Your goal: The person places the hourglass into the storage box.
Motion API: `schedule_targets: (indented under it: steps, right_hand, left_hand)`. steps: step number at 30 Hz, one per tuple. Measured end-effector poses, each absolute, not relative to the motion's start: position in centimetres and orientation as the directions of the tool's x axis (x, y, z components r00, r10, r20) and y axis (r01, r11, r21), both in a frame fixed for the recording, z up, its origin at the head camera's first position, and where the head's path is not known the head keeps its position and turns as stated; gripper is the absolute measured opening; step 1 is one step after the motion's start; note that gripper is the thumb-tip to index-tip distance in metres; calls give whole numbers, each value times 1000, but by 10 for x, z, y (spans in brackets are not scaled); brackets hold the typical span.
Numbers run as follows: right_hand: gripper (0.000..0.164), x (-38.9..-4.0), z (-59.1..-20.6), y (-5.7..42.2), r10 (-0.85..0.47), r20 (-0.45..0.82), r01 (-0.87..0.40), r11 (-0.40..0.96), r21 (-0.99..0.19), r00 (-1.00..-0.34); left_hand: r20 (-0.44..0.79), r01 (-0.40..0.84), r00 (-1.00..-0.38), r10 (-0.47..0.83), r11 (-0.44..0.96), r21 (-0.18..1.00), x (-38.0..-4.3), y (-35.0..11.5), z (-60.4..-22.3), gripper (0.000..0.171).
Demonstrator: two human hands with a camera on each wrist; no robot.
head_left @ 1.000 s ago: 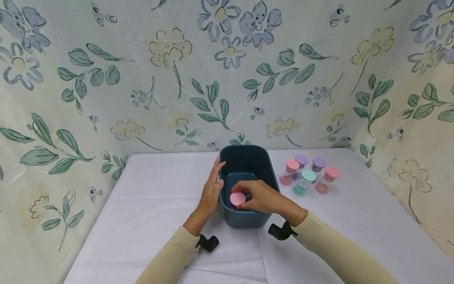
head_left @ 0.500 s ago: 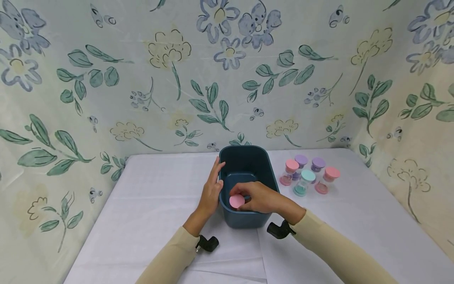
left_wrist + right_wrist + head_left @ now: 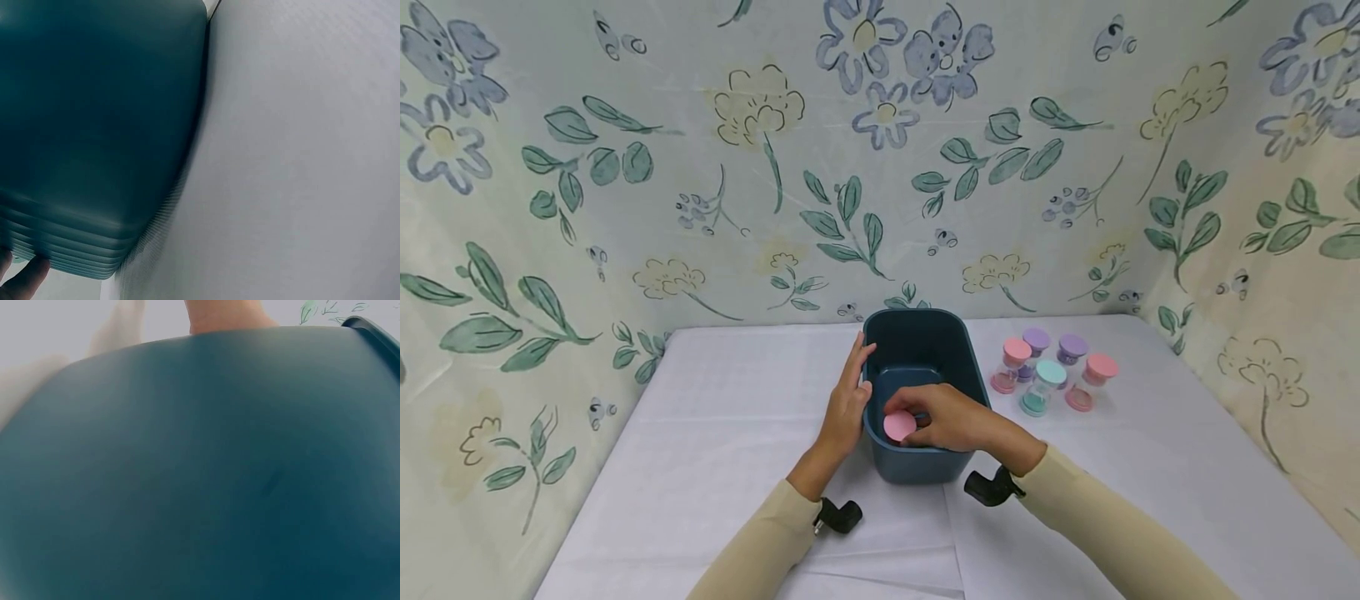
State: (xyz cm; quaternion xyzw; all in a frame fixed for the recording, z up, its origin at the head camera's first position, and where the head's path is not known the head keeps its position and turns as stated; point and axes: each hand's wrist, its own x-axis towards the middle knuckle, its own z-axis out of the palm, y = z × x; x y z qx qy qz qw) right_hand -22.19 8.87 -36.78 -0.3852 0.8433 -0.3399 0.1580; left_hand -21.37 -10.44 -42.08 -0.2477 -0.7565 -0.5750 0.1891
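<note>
A dark blue plastic bin (image 3: 917, 468) stands upright on the white-covered table, in the middle of the head view. Inside its near end, my right hand (image 3: 951, 417) pinches a sand timer with a round pink cap (image 3: 899, 426); the timer's lower part is hidden by the hand and the bin wall. My left hand (image 3: 844, 408) lies along the bin's left side, fingers straight, thumb at the rim. Its fingertips (image 3: 31, 275) show beside ribbing on the bin in the left wrist view. The bin wall (image 3: 200, 462) fills most of the right wrist view, hiding the right fingers.
Right of the bin, several sand timers stand grouped: one teal (image 3: 1043, 387), two with purple caps (image 3: 1072, 347), two with pink caps (image 3: 1101, 367). Behind the table (image 3: 745, 400) hangs a flower-printed cloth (image 3: 820, 275). A small black camera sits on each wrist.
My right hand has shifted very slightly left and toward me with the pink sand timer, still inside the bin. The left hand keeps its place on the bin's side.
</note>
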Motion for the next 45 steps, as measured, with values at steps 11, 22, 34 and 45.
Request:
schedule_targets:
  steps: [11,22,34,45]
  right_hand:
    - [41,-222,-368,89,-765,-15,-538,466,-703,-644]
    - [44,-223,-368,90,-760,6,-524,443,-728,-650]
    - [45,-225,-372,92,-741,28,-478,403,-781,-671]
    - [48,-223,-371,95,-707,82,-490,397,-776,-702]
  left_hand:
    - [579,601,-799,161,230,766,-213,-105,-421,52]
    - [574,597,-802,164,236,767,-214,-105,-421,52]
    - [552,576,-818,166,231,784,-214,-104,-422,51]
    - [555,580,-815,165,223,784,-215,-103,-423,53]
